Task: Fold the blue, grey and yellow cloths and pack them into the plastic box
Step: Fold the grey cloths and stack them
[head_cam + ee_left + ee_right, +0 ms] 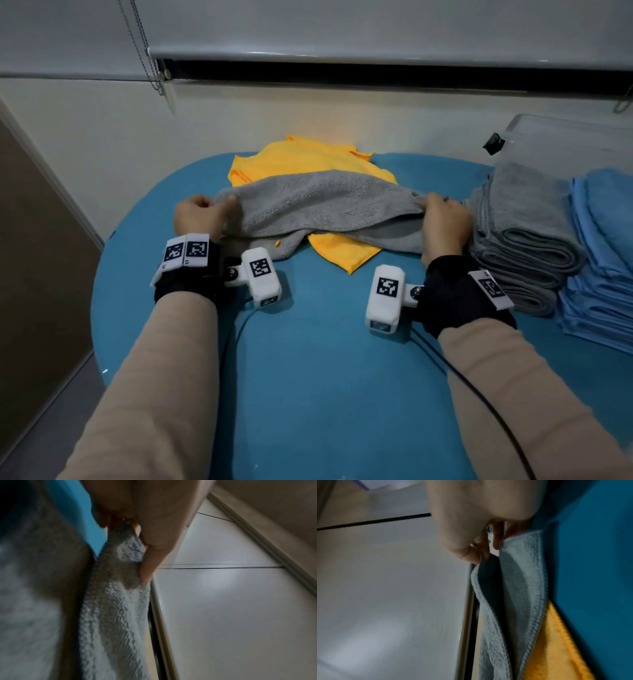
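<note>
A grey cloth (322,205) hangs stretched between my two hands above the blue table (325,359). My left hand (200,216) pinches its left end, seen close in the left wrist view as grey cloth (118,601) under my thumb and fingers (154,550). My right hand (445,219) pinches the right end; the right wrist view shows two layers of the grey cloth (518,588) held by my fingertips (496,543). A crumpled yellow cloth (301,159) lies beneath and behind the grey one, with yellow cloth (556,649) also below it in the right wrist view.
At the right stand a stack of folded grey cloths (524,236) and a stack of folded blue cloths (603,260). The clear plastic box (565,140) is behind them at the far right. A wall and a window blind (376,31) run behind the table.
</note>
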Demonstrator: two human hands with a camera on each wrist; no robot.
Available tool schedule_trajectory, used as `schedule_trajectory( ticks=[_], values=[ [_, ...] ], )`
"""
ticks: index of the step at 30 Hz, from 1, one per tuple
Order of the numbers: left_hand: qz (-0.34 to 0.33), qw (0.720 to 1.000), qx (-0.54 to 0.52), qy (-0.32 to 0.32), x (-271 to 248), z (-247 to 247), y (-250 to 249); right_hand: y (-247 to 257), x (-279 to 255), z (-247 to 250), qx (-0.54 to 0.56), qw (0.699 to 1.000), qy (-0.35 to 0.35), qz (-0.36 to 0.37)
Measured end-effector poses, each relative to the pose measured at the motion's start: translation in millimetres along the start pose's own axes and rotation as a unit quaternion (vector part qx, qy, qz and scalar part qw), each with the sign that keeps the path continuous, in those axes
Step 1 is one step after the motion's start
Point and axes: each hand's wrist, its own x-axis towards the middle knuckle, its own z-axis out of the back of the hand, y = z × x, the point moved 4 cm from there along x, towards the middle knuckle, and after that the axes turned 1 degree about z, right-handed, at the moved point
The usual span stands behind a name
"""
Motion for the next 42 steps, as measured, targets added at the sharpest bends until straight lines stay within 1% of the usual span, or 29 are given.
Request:
schedule_trajectory(
  ticks=[1,2,3,4,5,6,7,8,9,10,11,12,14,17,19,21,22,23,25,27,28,30,31,33,34,35,38,40,42],
  values=[
    [-0.007,1.0,-0.008,-0.004,-0.8,3.9,-7.4,4.3,0.6,-0.8,-0.035,0.999,0.005,0.021],
    [0.006,0.999,-0.034,0.004,-1.1,6.6,-12.8,10.0,0.3,-1.5,-0.061,0.997,0.013,0.035],
    [0.034,0.996,-0.07,0.033,-1.9,7.0,-15.6,12.9,1.5,-3.4,-0.071,0.996,0.027,0.044],
    [0.073,0.989,-0.101,0.075,-3.1,4.7,-14.9,15.1,0.1,-5.6,-0.063,0.996,0.06,0.035],
    [0.112,0.979,-0.125,0.119,-6.6,1.1,-12.6,13.9,-1.1,-8.3,-0.051,0.993,0.105,0.015],
    [0.149,0.965,-0.147,0.158,-11.8,-3.8,-8.2,11.9,-5.4,-10.5,-0.031,0.986,0.165,-0.026],
    [0.176,0.953,-0.161,0.185,-18.2,-8.9,-4.2,8.3,-12.4,-13.3,-0.008,0.97,0.229,-0.078],
    [0.193,0.947,-0.165,0.199,-23.5,-12.5,0.0,4.9,-20.8,-15.7,0.018,0.949,0.287,-0.131],
    [0.202,0.942,-0.172,0.204,-27.4,-15.6,3.0,1.2,-26.6,-18.7,0.048,0.928,0.325,-0.174],
    [0.207,0.939,-0.184,0.204,-30.3,-17.6,3.8,-2.4,-30.2,-21.3,0.081,0.915,0.337,-0.207],
    [0.206,0.937,-0.197,0.2,-31.8,-18.6,2.8,-5.3,-32.1,-23.2,0.118,0.906,0.333,-0.234],
    [0.203,0.937,-0.207,0.193,-30.9,-19.2,1.4,-6.4,-32.6,-23.4,0.15,0.902,0.315,-0.255],
    [0.197,0.94,-0.211,0.184,-26.2,-19.3,1.3,-9.9,-25.7,-21.5,0.177,0.906,0.275,-0.267],
    [0.199,0.942,-0.216,0.162,-18.2,-14.5,6.0,-13.0,-16.6,-13.9,0.143,0.922,0.257,-0.254],
    [0.183,0.954,-0.192,0.14,-13.7,-9.7,7.9,-15.8,-9.6,-6.9,0.09,0.942,0.229,-0.23],
    [0.151,0.968,-0.167,0.116,-11.7,-6.2,5.2,-16.5,-2.9,-0.9,0.04,0.967,0.175,-0.182],
    [0.131,0.974,-0.16,0.096,-11.6,-3.9,2.0,-15.5,0.1,1.2,0.033,0.978,0.141,-0.153],
    [0.11,0.981,-0.145,0.069,-9.9,-1.1,1.3,-14.5,2.2,2.2,0.034,0.985,0.112,-0.128],
    [0.061,0.993,-0.1,0.016,-5.4,4.6,0.5,-8.8,1.8,3.3,0.055,0.99,0.079,-0.1],
    [0.035,0.996,-0.087,0.001,-4.6,6.9,-1.8,-4.0,0.1,4.9,0.07,0.99,0.075,-0.092],
    [0.022,0.998,-0.065,-0.003,-2.8,6.7,-2.4,-2.0,-1.0,5.2,0.065,0.99,0.09,-0.09],
    [0.011,1.0,0.011,0.002,0.8,6.0,-1.4,-1.1,-3.1,4.3,0.012,0.988,0.132,-0.075],
    [0.013,0.999,0.046,0.016,2.0,5.6,0.2,-1.8,-4.3,4.2,-0.03,0.987,0.144,-0.06],
    [0.026,0.988,0.14,0.054,4.4,5.4,8.0,-2.4,-6.4,4.8,-0.112,0.983,0.146,-0.018],
    [0.038,0.977,0.195,0.071,5.1,6.1,11.7,-2.3,-6.6,4.3,-0.15,0.977,0.154,0.005],
    [0.051,0.969,0.227,0.089,2.0,7.3,11.6,-2.1,-6.8,2.6,-0.191,0.966,0.171,0.024],
    [0.059,0.958,0.246,0.131,-3.1,6.2,8.4,-1.7,-7.9,-0.7,-0.328,0.915,0.221,0.08],
    [0.055,0.956,0.249,0.142,-6.1,3.8,4.9,-1.9,-8.4,-1.9,-0.375,0.892,0.237,0.087],
    [0.072,0.956,0.244,0.147,-8.6,3.6,7.6,-5.2,-9.7,-2.5,-0.403,0.876,0.254,0.078]
  ],
)
